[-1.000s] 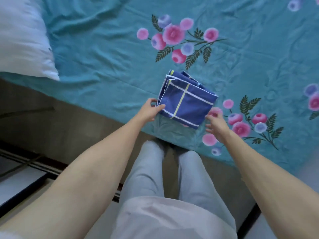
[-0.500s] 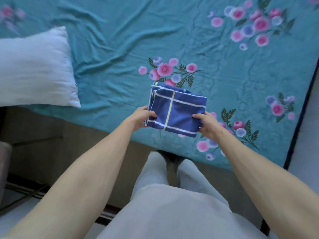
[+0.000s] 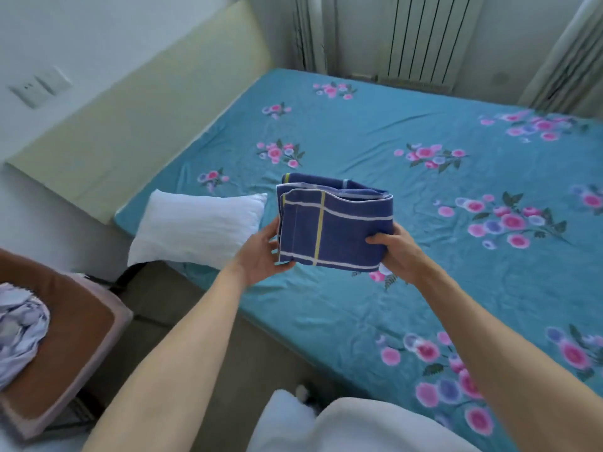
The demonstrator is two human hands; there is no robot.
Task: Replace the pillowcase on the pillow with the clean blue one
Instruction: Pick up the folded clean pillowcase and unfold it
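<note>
A folded dark blue pillowcase [image 3: 332,223] with white and yellow stripes is held up above the bed. My left hand [image 3: 261,256] grips its lower left corner. My right hand [image 3: 396,252] grips its right edge. A bare white pillow [image 3: 199,228] lies on the bed's near left corner, just left of the pillowcase and apart from both hands.
The bed has a teal floral sheet [image 3: 424,197] and a pale headboard [image 3: 137,125] at the left. A brown chair [image 3: 65,337] at lower left carries a crumpled pale cloth [image 3: 19,334]. A radiator [image 3: 424,37] stands behind the bed.
Both hands closed on the folded pillowcase and lifted it off the sheet. My view rose, bringing the pillow, headboard and chair into sight.
</note>
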